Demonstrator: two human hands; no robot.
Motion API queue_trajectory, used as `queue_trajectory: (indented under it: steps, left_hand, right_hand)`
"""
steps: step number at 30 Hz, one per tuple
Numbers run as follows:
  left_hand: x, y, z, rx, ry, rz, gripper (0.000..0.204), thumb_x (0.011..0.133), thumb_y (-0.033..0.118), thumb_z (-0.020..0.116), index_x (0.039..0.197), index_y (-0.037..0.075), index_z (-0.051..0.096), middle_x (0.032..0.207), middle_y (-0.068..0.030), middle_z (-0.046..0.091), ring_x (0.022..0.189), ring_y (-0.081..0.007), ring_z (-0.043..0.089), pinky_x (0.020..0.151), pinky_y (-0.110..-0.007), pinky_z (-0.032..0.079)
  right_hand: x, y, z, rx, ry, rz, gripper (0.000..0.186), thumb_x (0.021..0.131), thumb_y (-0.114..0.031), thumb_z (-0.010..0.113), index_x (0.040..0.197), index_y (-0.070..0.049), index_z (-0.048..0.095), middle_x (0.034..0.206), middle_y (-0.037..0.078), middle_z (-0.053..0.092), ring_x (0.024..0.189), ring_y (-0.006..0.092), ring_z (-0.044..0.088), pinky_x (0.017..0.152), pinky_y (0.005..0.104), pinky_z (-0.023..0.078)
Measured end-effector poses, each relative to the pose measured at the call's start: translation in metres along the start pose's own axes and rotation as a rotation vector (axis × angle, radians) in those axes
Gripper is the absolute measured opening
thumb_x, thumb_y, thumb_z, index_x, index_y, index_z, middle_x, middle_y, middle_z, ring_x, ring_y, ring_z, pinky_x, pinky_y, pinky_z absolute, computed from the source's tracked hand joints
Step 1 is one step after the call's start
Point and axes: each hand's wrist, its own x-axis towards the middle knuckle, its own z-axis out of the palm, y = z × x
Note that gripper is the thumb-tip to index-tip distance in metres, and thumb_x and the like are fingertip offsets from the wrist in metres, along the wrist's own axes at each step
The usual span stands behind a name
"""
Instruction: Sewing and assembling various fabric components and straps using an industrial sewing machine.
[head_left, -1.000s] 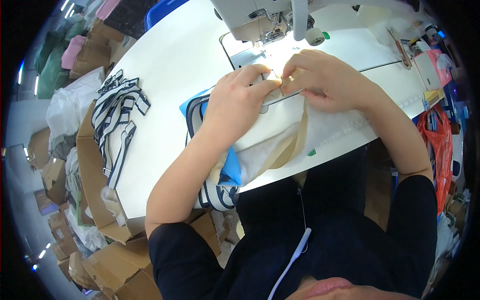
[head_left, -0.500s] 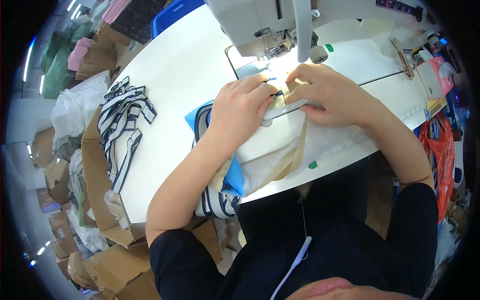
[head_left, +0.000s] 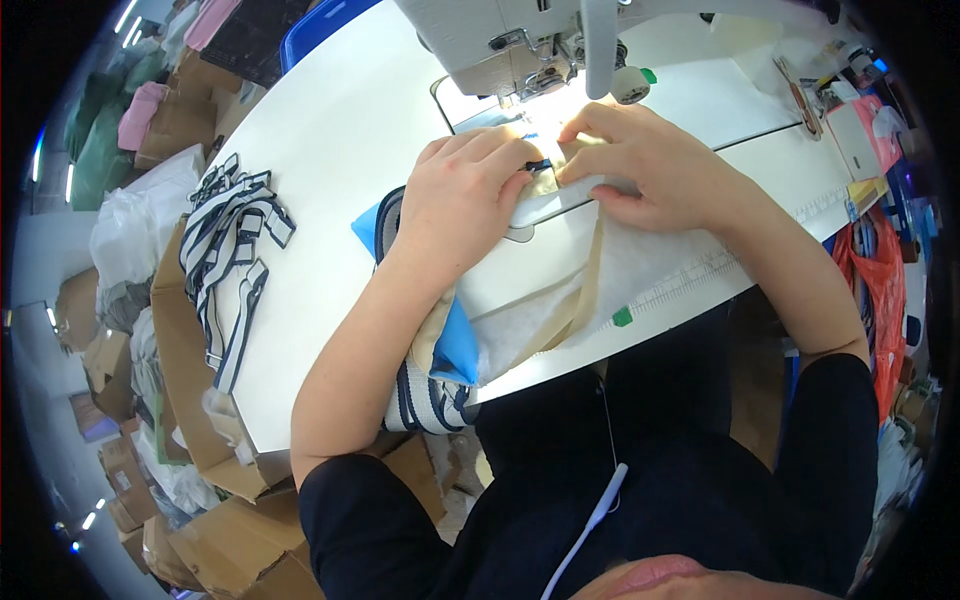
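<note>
Under the head of a white sewing machine point(head_left: 480, 50), both hands are at a piece of white and beige fabric point(head_left: 570, 310) lying on the table. My left hand point(head_left: 465, 190) is closed, its thumb and fingers pinching a small dark-and-white webbing end point(head_left: 538, 164) beside the lit needle area. My right hand point(head_left: 640, 165) has bent fingers pressed on the fabric just right of the needle, thumb tucked below. A blue part of the cloth point(head_left: 456, 345) and a navy-and-white striped strap point(head_left: 430, 400) hang at the table edge under my left forearm. Glare hides the stitching point.
Several striped webbing pieces point(head_left: 235, 235) lie heaped on the left of the white table point(head_left: 330, 150). An open cardboard box point(head_left: 200, 400) stands against that side. Scissors-like snips point(head_left: 797, 95) rest at the right, above a red plastic bag point(head_left: 880, 300).
The whole view has shifted slightly, so the machine and table sit higher and further left. Both hands stay at the fabric near the needle, with little change in grip.
</note>
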Motion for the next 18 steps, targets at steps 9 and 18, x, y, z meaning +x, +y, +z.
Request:
queue_trajectory:
  steps: [9, 18]
  left_hand:
    - [-0.0026, 0.0011, -0.0032, -0.025, -0.022, -0.041, 0.013, 0.081, 0.015, 0.068, 0.094, 0.013, 0.067, 0.092, -0.0030, 0.067, 0.093, -0.0223, 0.065, 0.086, -0.037, 0.047]
    - [-0.0065, 0.0013, -0.0027, -0.090, 0.073, -0.009, 0.012, 0.079, 0.011, 0.070, 0.090, 0.008, 0.068, 0.095, -0.0068, 0.069, 0.087, -0.0259, 0.066, 0.080, -0.037, 0.051]
  right_hand:
    - [0.0005, -0.0005, 0.0010, -0.001, -0.008, -0.003, 0.017, 0.075, -0.009, 0.063, 0.090, -0.012, 0.067, 0.109, 0.005, 0.056, 0.099, 0.0255, 0.055, 0.092, 0.0380, 0.042]
    - [0.0045, -0.0073, -0.0006, -0.004, 0.019, -0.112, 0.019, 0.073, -0.008, 0.065, 0.093, -0.010, 0.065, 0.110, 0.004, 0.058, 0.101, 0.0238, 0.057, 0.089, 0.0392, 0.043]
